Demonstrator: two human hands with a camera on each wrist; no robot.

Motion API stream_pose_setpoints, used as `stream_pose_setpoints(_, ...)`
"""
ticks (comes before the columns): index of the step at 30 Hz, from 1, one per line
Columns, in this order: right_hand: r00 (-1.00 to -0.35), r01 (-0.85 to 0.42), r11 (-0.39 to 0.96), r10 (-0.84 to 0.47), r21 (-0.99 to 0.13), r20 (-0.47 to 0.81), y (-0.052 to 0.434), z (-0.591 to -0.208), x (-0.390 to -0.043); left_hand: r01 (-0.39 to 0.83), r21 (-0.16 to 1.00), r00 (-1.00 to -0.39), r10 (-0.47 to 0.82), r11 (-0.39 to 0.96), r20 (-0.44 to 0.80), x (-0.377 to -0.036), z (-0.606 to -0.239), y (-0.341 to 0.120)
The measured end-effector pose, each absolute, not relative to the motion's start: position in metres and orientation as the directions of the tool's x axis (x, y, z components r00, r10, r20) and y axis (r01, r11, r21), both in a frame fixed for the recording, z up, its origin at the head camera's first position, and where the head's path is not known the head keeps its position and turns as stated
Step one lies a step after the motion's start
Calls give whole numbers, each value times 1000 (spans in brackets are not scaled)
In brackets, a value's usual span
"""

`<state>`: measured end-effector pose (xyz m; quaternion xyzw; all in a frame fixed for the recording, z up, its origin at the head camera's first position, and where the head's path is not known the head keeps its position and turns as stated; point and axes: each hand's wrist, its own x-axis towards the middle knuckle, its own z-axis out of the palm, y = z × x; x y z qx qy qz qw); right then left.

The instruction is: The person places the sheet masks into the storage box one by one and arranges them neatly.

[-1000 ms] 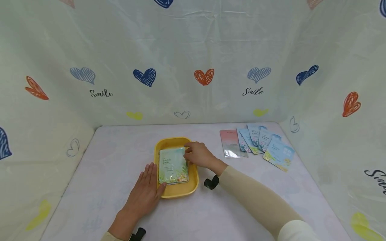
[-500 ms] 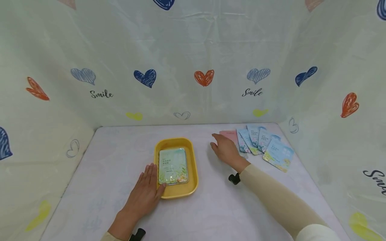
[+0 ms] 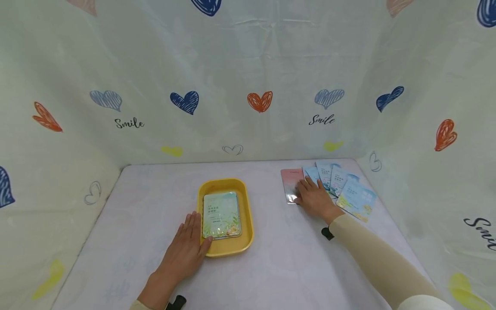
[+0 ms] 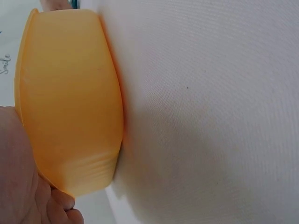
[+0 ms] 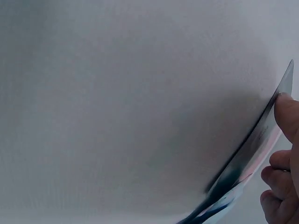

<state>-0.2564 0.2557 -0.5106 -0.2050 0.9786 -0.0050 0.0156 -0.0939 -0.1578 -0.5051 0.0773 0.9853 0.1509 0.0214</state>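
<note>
My left hand (image 3: 184,245) lies with straight fingers along the left rim of a yellow plastic tray (image 3: 226,248), its thumb over the near left part. In the left wrist view the tray's outer wall (image 4: 70,93) stands on the table. Inside the tray lies a pale green flat sachet (image 3: 221,215) with printed flowers. My right hand (image 3: 315,200) is over a pink and silver sachet (image 3: 291,183) and part of a fan of blue sachets (image 3: 356,200). The right wrist view shows my right thumb touching the silver sachet (image 5: 254,147); the other fingers are loosely bent above it.
A white cloth (image 3: 279,267) covers the table. A light curtain with printed hearts (image 3: 259,101) hangs behind it and along both sides. The blue sachets overlap near the table's back right corner.
My right hand has left the tray's right side and moved right onto the sachets at the back right. My left hand has stayed on the tray.
</note>
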Motion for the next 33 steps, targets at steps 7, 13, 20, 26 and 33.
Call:
stream_pose_setpoints(7, -903, -420, 907, -417, 8, -108, 252, -520, -253, 138, 301, -988, 154, 943, -29, -94, -506, -158)
stream_pose_setpoints(13, -887, -456, 890, -455, -11, -79, 236, -520, -241, 138, 316, -988, 153, 939, -23, -93, -505, -159)
stream_pose_setpoints(20, -870, -493, 870, -494, -20, -14, 214, -522, -220, 143, 317, -987, 159, 938, -25, -93, -505, -159)
stream_pose_setpoints(26, -857, -515, 857, -515, -37, -14, 204, -517, -212, 141, 325, -987, 157, 935, -24, -92, -505, -159)
stream_pose_setpoints(33, -853, -521, 853, -517, -42, 79, 217, -506, -247, 143, 322, -986, 161, 936, -31, -93, -506, -160)
